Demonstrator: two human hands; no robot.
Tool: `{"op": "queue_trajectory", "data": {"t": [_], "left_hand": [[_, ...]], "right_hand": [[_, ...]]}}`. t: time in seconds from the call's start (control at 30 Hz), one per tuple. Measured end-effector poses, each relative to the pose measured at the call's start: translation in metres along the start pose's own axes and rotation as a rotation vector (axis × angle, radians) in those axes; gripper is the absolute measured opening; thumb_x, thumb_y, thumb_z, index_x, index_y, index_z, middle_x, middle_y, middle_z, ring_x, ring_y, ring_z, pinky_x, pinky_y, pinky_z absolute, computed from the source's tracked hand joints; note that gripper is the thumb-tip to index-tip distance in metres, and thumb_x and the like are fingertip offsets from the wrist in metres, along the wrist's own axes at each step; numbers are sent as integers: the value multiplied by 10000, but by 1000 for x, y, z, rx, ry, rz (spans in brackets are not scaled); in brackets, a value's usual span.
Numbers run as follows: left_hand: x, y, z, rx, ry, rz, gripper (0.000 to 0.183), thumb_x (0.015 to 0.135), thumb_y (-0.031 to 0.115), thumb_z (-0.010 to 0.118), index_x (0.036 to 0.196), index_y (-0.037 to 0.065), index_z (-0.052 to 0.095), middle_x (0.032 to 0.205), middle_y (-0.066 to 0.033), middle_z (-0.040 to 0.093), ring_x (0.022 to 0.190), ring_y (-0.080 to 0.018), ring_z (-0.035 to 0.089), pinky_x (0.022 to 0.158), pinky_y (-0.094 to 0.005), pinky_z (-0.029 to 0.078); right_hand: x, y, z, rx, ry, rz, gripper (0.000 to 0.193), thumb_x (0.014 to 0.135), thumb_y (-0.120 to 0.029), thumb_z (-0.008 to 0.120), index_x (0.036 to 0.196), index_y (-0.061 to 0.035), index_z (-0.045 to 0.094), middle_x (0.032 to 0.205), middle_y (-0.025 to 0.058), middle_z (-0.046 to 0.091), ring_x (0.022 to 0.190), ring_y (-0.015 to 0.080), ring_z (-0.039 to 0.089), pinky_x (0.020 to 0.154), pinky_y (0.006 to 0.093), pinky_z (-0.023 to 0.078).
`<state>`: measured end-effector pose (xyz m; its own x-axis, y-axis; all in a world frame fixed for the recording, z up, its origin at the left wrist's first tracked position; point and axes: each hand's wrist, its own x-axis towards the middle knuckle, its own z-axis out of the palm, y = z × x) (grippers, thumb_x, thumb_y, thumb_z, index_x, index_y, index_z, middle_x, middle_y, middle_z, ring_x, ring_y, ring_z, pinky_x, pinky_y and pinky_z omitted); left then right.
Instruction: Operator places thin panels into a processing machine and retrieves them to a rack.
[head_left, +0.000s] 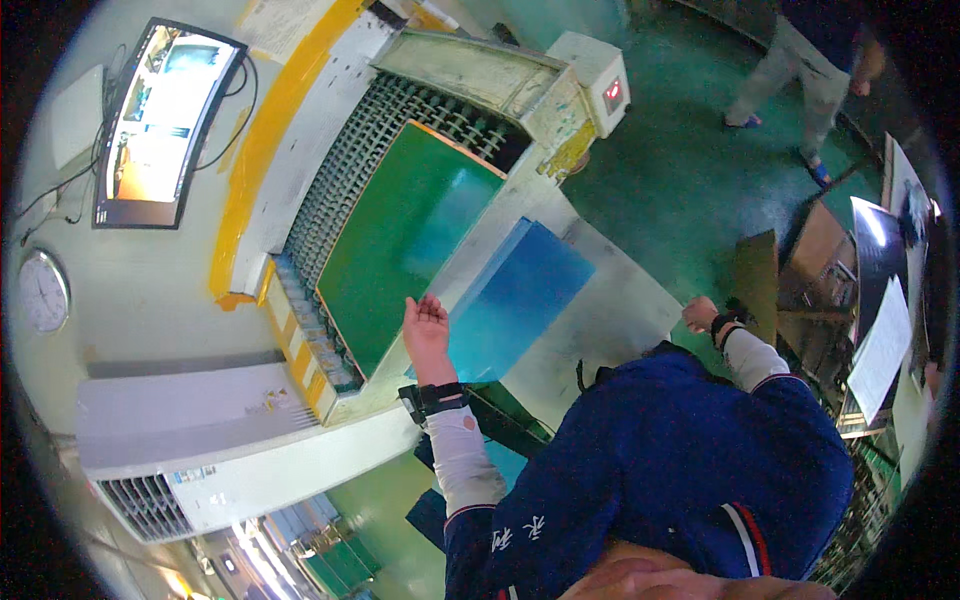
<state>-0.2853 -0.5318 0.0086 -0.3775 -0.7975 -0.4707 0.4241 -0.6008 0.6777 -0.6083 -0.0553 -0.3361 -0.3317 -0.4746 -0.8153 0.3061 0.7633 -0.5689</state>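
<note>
The left hand (427,325), fingers spread and gripping nothing, is hovering beside the green panel (405,240) on the roller conveyor (345,165), the blue sheet (515,295) lying just right of the fingers, while the right hand (699,314), fingers curled closed on nothing I can make out, is hanging well apart, so the feeding step is seemingly in hand and the next move is likely calling for a flat grip on that sheet's edge.

**Both arms out, hands empty**

Left hand (427,328) raised toward 12 o'clock, palm open, fingers loosely spread. Right hand (699,313) out toward 2 o'clock, curled into a loose fist. White sleeves, dark wrist straps on both.

Green panel (400,240) on roller conveyor (345,150); blue sheet (515,295) beside.
</note>
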Motion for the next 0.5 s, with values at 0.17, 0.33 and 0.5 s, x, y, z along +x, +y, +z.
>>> {"op": "queue_trajectory", "data": {"t": [0.17, 0.33, 0.5], "left_hand": [[-12, 14, 33, -117, 106, 236, 272, 971, 226, 517, 1139, 14, 501, 1089, -124, 537, 992, -273, 580, 841, -397, 538], [4, 21, 31, -167, 134, 213, 287, 991, 208, 476, 1171, -16, 490, 1145, -144, 545, 1050, -302, 557, 855, -344, 536], [33, 12, 60, -136, 132, 155, 293, 1003, 208, 444, 1176, -21, 496, 1163, -147, 547, 1091, -309, 555, 880, -342, 536]], "right_hand": [[3, -43, -33, 52, -69, 72, 204, 826, -164, 600, 649, -86, 533, 598, 77, 520, 495, 171, 504, 392, 335, 318], [49, -76, -50, 70, -152, -136, 244, 829, -157, 600, 618, -61, 523, 589, 67, 513, 473, 176, 480, 388, 329, 310], [155, -108, -91, -106, 67, -705, 287, 827, -184, 580, 578, -50, 535, 556, 63, 522, 458, 195, 493, 402, 339, 337]]}}
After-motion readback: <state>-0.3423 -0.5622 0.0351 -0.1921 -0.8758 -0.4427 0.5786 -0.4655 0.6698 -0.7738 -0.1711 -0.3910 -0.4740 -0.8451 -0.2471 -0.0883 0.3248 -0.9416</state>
